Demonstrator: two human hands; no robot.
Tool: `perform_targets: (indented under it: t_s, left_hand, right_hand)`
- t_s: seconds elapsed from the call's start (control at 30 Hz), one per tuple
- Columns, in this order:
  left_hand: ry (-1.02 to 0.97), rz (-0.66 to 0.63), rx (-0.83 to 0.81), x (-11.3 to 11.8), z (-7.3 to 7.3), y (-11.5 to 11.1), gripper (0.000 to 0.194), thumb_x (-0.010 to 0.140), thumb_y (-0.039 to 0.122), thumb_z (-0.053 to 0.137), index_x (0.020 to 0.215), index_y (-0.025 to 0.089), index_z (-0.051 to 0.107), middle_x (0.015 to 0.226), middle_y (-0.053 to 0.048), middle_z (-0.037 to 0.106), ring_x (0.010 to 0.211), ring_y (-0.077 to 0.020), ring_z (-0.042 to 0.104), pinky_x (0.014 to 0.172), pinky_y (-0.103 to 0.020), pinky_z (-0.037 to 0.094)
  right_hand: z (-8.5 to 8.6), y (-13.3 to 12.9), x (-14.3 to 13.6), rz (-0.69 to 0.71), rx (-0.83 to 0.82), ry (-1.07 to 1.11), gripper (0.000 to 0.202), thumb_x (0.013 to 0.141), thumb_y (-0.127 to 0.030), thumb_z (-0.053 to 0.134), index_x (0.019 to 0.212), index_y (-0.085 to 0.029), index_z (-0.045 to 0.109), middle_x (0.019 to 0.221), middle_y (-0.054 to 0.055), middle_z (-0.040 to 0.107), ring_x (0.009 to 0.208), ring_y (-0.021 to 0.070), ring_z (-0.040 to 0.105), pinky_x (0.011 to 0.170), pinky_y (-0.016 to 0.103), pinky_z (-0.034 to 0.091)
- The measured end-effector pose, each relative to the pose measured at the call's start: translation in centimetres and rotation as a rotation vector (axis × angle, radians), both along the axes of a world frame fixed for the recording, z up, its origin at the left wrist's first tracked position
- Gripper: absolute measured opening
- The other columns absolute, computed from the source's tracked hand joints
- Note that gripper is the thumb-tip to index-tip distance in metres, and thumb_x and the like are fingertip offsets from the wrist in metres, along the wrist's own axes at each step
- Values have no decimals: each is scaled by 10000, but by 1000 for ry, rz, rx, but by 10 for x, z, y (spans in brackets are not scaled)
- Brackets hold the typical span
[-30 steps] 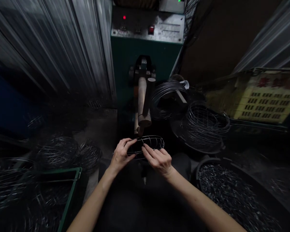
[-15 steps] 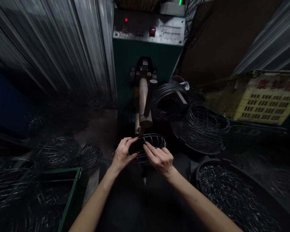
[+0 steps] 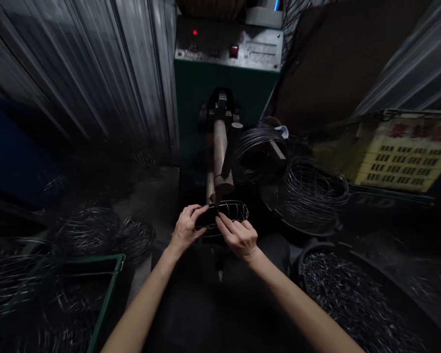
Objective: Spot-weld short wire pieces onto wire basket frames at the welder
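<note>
A round wire basket frame (image 3: 238, 210) is held beneath the electrode tip of a spot welder (image 3: 224, 157). My left hand (image 3: 186, 226) is closed on the frame's left side, thumb below and fingers on the upper wire. With fingertips pinched close under the tip, my right hand (image 3: 239, 236) is at the frame's near middle. A small piece of wire seems to be in that pinch, but it is too dark to make out. The welder's green body has a metal control panel (image 3: 257, 49) with a red light.
A tub of short wire pieces (image 3: 353, 289) is at my right. Behind it are wire rings (image 3: 312, 189) on a basin and a yellow crate (image 3: 404, 152). A green-rimmed bin (image 3: 112, 279) with wire parts and wire bundles (image 3: 91, 223) lie at left.
My right hand and the wire frame have shifted slightly left and up, the right fingertips now nearer the welder tip. The left hand keeps its grip.
</note>
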State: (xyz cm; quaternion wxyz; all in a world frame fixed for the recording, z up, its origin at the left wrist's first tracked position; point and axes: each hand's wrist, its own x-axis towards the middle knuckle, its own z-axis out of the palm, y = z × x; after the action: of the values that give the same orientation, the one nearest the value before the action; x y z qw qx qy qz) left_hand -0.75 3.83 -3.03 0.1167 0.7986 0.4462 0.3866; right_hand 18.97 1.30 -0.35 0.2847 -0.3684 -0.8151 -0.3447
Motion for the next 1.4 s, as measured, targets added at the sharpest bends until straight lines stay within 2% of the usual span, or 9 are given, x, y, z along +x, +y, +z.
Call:
perform_targets:
  t_s: [0.23,0.53,0.7,0.9,1.07,1.4]
  left_hand:
    - [22,22,34,-1,-3,0,585,735,144,651,1276,262,462,1164,-82,511,1100,-246,503,921,-443,471]
    - [33,84,16,3,-3,-9,587,757,172,640,1298,279,437,1177,-81,509,1097,-250,505,907,-436,479]
    - [29,65,25,1,0,-7,599,749,155,646,1297,278,436,1166,-78,507,1087,-246,504,917,-433,475]
    - [25,23,81,-4,-5,-2,613,751,138,641,1309,270,424,1167,-80,498,1087,-240,494,926,-425,469]
    - [28,8,111,-7,-9,2,593,761,151,642,1304,263,429,1166,-84,497,1087,-238,492,925,-417,469]
    - [38,-53,96,-11,-6,9,563,762,181,656,1281,249,451,1166,-90,511,1074,-238,504,906,-422,474]
  right_hand:
    - [-8,-1,-2,-33,-59,37,259,893,-106,524,1085,-198,672,1102,54,674,602,79,518,583,298,287]
    - [-1,-3,-7,-48,5,51,209,893,-86,516,987,-154,689,1030,42,698,577,90,487,573,302,281]
    - [-2,-3,-7,-53,7,27,207,894,-96,520,984,-178,688,1049,34,695,582,89,479,577,297,285]
    - [-9,-1,-6,-51,-4,5,221,902,-116,507,1010,-192,685,1086,38,682,597,87,485,585,293,291]
    - [-12,2,-4,-20,-5,12,227,905,-115,507,1019,-198,685,1097,34,678,594,88,486,580,294,291]
    - [-15,7,0,62,7,61,197,893,-126,547,1026,-183,681,1084,28,683,572,83,482,570,293,283]
